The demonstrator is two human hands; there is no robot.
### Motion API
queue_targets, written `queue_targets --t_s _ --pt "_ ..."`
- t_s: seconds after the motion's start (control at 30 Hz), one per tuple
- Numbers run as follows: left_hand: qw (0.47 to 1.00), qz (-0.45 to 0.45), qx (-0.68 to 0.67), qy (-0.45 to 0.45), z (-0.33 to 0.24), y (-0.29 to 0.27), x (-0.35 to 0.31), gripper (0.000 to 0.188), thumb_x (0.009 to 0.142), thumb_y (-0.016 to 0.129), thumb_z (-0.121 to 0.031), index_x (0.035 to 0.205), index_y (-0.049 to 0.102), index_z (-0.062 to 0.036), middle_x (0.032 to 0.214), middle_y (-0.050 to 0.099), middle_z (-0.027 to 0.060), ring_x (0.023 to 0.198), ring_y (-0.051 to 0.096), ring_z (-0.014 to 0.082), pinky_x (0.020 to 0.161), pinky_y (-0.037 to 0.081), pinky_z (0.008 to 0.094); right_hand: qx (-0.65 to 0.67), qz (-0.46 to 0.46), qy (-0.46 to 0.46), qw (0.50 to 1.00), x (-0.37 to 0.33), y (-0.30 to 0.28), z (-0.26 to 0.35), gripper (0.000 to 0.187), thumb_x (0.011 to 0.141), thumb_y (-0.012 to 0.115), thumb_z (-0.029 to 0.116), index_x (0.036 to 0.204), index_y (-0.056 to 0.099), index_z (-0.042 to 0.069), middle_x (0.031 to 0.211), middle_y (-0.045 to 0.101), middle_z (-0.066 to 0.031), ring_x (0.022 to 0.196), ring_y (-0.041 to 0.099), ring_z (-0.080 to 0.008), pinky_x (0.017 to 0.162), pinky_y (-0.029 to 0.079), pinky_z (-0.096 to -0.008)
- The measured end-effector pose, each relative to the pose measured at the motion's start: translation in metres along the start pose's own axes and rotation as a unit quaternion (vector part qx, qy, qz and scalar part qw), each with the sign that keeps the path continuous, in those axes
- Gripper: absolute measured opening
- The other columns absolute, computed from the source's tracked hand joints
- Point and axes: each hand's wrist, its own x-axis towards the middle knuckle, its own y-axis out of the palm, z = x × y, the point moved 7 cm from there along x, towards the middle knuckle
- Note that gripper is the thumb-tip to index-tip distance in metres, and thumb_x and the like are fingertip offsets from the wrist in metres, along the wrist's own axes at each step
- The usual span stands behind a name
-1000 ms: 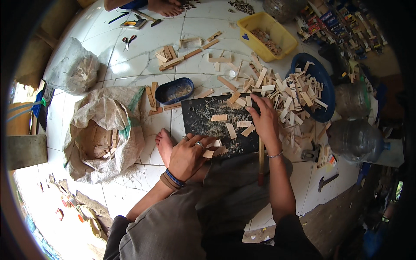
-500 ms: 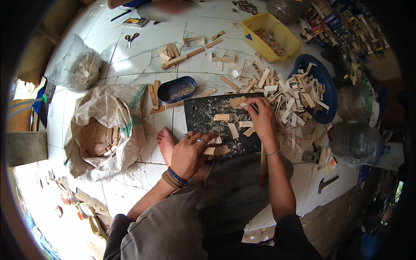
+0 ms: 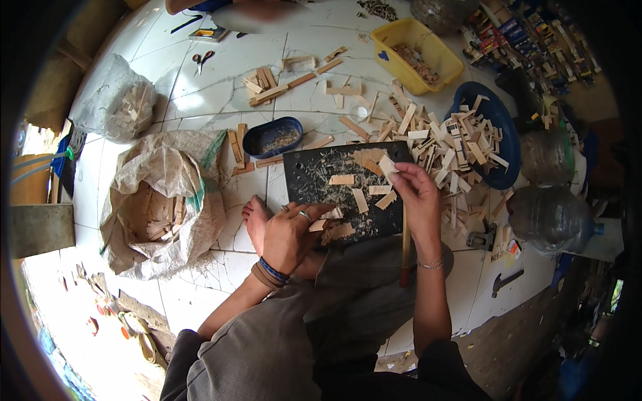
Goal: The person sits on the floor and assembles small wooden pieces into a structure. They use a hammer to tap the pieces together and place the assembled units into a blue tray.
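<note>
My right hand (image 3: 419,189) pinches a small pale wooden block (image 3: 386,166) between thumb and fingertips, raised over the right side of a black board (image 3: 309,175). My left hand (image 3: 289,232) rests at the board's near left corner, its fingers curled on a small wooden piece (image 3: 332,213). Its thumb is mostly hidden. Another short piece (image 3: 319,226) shows below those fingers. On the board lie several flat wooden pieces, among them a tan one (image 3: 342,180) and a slanted one (image 3: 360,200), amid shavings and sawdust.
A heap of wooden pieces (image 3: 441,144) spills from a blue basin (image 3: 509,150) at right. A blue oval tub (image 3: 251,142) stands behind the board, a woven sack (image 3: 119,234) at left, a yellow bin (image 3: 453,65) at far right. Scissors (image 3: 202,61) and a hammer (image 3: 507,283) lie on the tiles.
My right hand has drawn back to the right and nearer, lifting the pale wooden block off the board's far side. My left hand has barely shifted.
</note>
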Motion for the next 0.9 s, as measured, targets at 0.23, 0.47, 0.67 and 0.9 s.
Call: queue_targets --t_s 0.23,0.47,0.67,0.9 --pt "0.924 0.019 -0.353 -0.149 0.008 0.004 0.001 0.031 0.092 0.081 -0.010 0.121 0.073 -0.0039 0.109 0.077 0.0038 0.103 0.070 0.0129 0.088 0.056 0.0283 0.221 0.108 0.135 0.960 -0.064 0.042 0.003 0.021 0.099 0.074 0.010 0.118 0.070 0.001 0.101 0.071 -0.0002 0.082 0.056 -0.0052 0.074 0.046 -0.0219" --pt "0.761 0.048 -0.596 -0.251 0.015 0.025 -0.008 0.037 0.098 0.076 -0.009 0.132 0.066 0.0019 0.116 0.074 0.0046 0.104 0.068 0.0097 0.090 0.054 0.0241 0.274 0.103 0.178 0.940 -0.085 0.062 0.011 0.019 0.098 0.075 0.007 0.114 0.069 0.000 0.104 0.070 -0.0024 0.094 0.063 -0.0077 0.087 0.053 -0.0241" --pt "0.730 0.063 -0.630 -0.259 0.017 0.032 -0.014 0.037 0.099 0.076 -0.014 0.132 0.066 -0.0010 0.106 0.073 0.0005 0.089 0.064 0.0056 0.073 0.050 0.0195 0.244 0.096 0.170 0.950 -0.088 0.068 0.011 0.017 0.098 0.075 0.007 0.112 0.069 -0.001 0.105 0.071 -0.0039 0.095 0.066 -0.0077 0.084 0.055 -0.0242" --pt "0.700 0.087 -0.637 -0.311 0.018 0.041 -0.020 0.036 0.099 0.078 -0.023 0.128 0.067 -0.0044 0.089 0.066 -0.0058 0.071 0.054 0.0022 0.059 0.039 0.0181 0.227 0.114 0.133 0.958 -0.084 0.069 0.010 0.016 0.099 0.075 0.011 0.108 0.070 -0.002 0.101 0.072 -0.0030 0.087 0.066 -0.0066 0.076 0.055 -0.0223"
